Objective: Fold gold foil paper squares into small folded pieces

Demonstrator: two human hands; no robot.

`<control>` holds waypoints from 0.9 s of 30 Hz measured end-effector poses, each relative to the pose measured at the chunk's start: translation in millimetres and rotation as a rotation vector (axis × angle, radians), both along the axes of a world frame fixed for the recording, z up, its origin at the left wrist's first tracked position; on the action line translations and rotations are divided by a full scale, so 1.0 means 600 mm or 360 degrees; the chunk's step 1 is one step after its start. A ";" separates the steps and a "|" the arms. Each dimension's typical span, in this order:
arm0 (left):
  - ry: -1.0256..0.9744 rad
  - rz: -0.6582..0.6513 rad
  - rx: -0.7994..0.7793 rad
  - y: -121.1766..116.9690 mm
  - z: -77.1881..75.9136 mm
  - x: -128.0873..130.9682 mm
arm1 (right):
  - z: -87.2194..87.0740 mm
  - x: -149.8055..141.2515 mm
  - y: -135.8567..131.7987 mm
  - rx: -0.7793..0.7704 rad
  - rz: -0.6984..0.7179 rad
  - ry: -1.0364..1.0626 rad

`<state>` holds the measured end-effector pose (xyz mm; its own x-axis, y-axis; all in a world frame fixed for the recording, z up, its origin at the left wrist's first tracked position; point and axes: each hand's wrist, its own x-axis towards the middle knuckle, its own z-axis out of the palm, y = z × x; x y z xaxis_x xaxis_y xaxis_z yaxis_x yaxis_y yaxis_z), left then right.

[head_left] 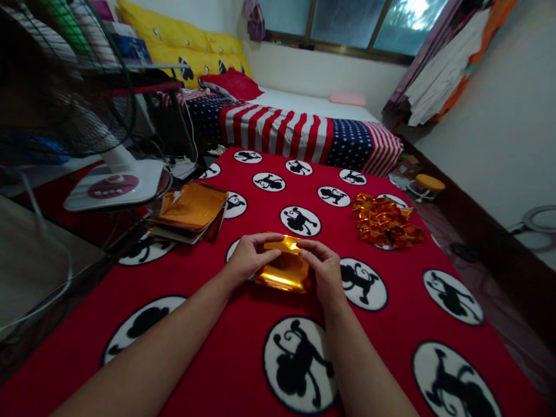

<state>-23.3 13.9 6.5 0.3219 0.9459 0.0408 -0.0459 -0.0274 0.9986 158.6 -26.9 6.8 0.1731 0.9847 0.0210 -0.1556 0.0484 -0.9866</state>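
Observation:
A sheet of shiny gold foil paper [284,273] lies in the middle of the red blanket, its far edge turned over toward me. My left hand [251,255] pinches the folded edge at its left, thumb and forefinger closed on it. At the right end of the same fold, my right hand [322,263] grips the foil paper between thumb and fingers. To the left rests a stack of gold paper sheets [195,205]. A pile of folded gold foil pieces [384,223] sits over to the right.
The red blanket [243,370] with monkey circles spreads under everything. A fan [117,179] stands at the left. Beyond the blanket is a bed with a striped, starred cover [278,130]. A yellow-topped stool [429,183] is on the floor at the right.

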 end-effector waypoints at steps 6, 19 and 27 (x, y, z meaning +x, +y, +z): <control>0.0010 -0.0043 0.0024 0.005 -0.004 -0.008 | 0.010 0.000 -0.001 -0.0016 0.0194 0.0072; 0.0129 0.0179 0.0119 0.004 0.003 -0.002 | -0.001 0.000 0.004 -0.0052 0.0154 0.0083; 0.0297 0.0290 0.0433 0.002 0.004 -0.002 | -0.008 -0.002 0.004 -0.0064 0.0077 0.0034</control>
<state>-24.7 14.9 8.9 0.1750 0.9510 0.2550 0.1664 -0.2838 0.9443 157.6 -24.6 2.0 0.1250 0.9919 -0.0222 -0.1778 0.0004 -0.9841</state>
